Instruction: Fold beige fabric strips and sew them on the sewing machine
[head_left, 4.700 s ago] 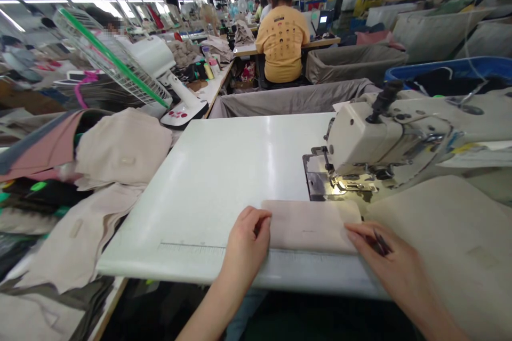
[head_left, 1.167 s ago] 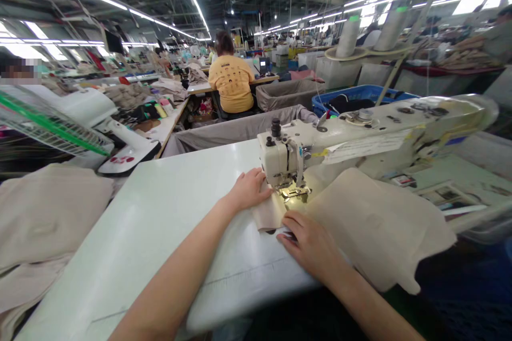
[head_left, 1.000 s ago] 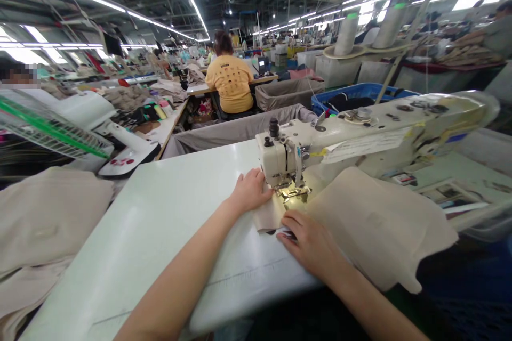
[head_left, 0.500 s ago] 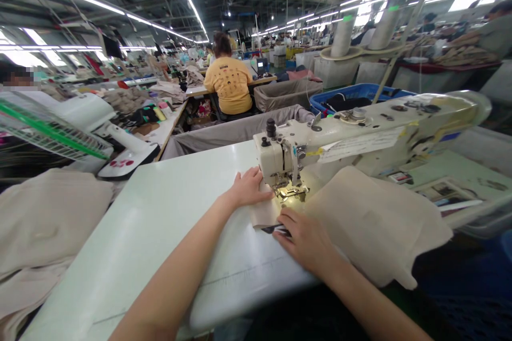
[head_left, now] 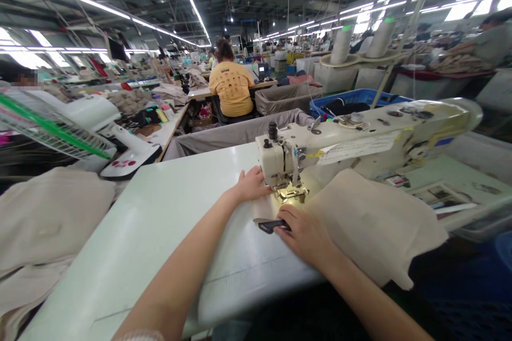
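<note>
The left hand (head_left: 252, 185) covers part of the small cloth (head_left: 262, 208). The right hand (head_left: 306, 232) hides one end of the dark tool (head_left: 267, 226) it holds, so I can't tell what kind it is. The words on the paper (head_left: 360, 148) are too tiny to read. The left side cuts off the fan (head_left: 60, 129) and the cloth pile (head_left: 52, 208). People far away look small and fuzzy (head_left: 423, 33).

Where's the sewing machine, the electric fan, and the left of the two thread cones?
Sewing machine (head_left: 266, 162): head view, on its cream front end.
Electric fan (head_left: 91, 112): head view, on its white motor housing.
Left thread cone (head_left: 341, 46): head view, on its wound side.
</note>
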Action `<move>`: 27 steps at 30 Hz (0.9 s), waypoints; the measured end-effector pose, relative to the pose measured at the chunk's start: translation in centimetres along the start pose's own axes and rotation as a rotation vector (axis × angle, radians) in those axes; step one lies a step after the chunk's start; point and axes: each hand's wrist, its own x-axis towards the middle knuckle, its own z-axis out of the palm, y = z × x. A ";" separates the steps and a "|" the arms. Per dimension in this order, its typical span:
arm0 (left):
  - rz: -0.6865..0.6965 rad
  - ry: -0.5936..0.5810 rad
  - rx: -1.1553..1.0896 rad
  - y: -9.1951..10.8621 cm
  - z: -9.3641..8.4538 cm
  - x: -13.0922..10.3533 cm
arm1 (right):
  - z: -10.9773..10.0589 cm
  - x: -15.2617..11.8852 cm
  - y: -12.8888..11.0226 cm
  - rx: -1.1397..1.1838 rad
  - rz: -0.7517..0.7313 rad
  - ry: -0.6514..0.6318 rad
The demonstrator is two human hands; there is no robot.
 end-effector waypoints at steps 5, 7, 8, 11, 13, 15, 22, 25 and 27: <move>0.001 0.049 0.003 0.1 1.0 0.6 | 0.0 0.1 -0.2 -0.019 0.016 -0.007; -0.007 0.040 -0.001 0.2 0.9 0.5 | 0.1 0.4 -0.1 -0.024 0.015 -0.006; -0.012 0.029 -0.004 0.2 0.7 0.4 | 0.1 0.5 0.0 -0.026 0.014 -0.005; -0.036 -0.025 -0.014 0.4 -0.2 -0.4 | 0.2 0.7 0.2 -0.034 -0.005 -0.011; -0.056 -0.060 -0.018 0.9 -0.7 -1.1 | 0.3 0.4 0.4 -0.032 -0.033 -0.013; -0.081 -0.088 -0.006 1.5 -1.0 -1.9 | 0.3 -0.1 0.6 -0.022 -0.060 -0.010; -0.155 -0.075 0.079 3.3 -0.6 -2.9 | 0.5 -1.4 0.7 -0.019 -0.077 -0.019; -0.172 -0.043 0.081 3.2 -0.3 -2.7 | 0.4 -1.3 0.7 -0.010 -0.069 -0.027; -0.169 -0.042 0.072 2.8 -0.2 -2.5 | 0.4 -1.1 0.8 -0.006 -0.064 -0.031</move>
